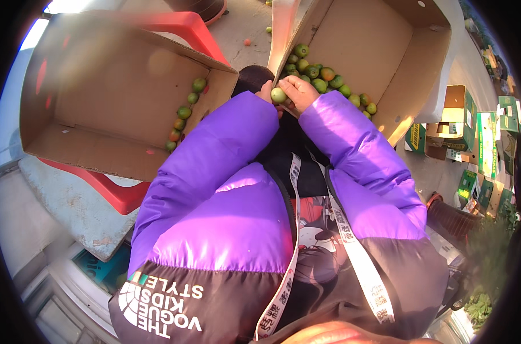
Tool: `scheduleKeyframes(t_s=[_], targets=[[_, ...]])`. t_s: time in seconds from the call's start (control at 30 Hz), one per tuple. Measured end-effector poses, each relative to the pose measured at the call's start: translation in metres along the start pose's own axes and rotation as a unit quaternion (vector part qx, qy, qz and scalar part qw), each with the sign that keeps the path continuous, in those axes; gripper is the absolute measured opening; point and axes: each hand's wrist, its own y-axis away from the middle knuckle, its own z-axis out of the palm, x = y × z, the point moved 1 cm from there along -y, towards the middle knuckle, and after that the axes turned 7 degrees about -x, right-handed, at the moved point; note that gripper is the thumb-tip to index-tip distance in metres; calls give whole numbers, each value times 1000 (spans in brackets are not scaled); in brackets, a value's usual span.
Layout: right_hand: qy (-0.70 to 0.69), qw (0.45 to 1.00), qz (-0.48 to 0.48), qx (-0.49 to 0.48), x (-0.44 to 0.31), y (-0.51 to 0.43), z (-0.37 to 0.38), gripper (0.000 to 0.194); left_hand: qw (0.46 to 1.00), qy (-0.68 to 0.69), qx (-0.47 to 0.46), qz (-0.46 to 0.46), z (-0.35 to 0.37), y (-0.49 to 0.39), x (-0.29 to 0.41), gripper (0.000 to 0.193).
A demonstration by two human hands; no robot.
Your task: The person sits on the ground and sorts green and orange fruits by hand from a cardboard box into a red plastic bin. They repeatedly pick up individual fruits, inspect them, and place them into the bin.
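Observation:
A pale green tomato (279, 95) is between my two hands, just outside the near left corner of the right cardboard box (359, 38). My right hand (301, 92) has its thumb and fingers at the tomato's upper right side. My left hand (267, 91) holds it from the left, with fingertips showing below; the purple sleeve hides most of this hand. Green and orange-tinged tomatoes (319, 85) lie heaped along the near left side of the right box. In the left cardboard box (123, 86), a row of several tomatoes (184, 112) lies along the right side.
The left box rests on a red plastic stool (187, 26). Loose tomatoes (247, 42) lie on the floor ahead, near a brown pot (200, 8). At right stand green and white banana cartons (456, 116) and another brown pot (452, 217). A pale blue worn board (71, 193) is at left.

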Motion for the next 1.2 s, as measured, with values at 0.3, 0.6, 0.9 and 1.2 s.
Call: scheduleKeyframes(t_s=[0.3, 0.6, 0.9, 1.2], targets=[[335, 914, -224, 55, -51, 59, 31, 15, 959, 229, -157, -54, -15, 33, -16, 40], [523, 816, 78, 233, 44, -11, -114, 45, 866, 490, 105, 8, -91, 78, 29, 45], [466, 855, 24, 225, 48, 5, -118, 51, 947, 288, -144, -12, -69, 63, 4, 39], [143, 980, -134, -38, -71, 66, 6, 46, 956, 191, -204, -87, -35, 79, 11, 40]])
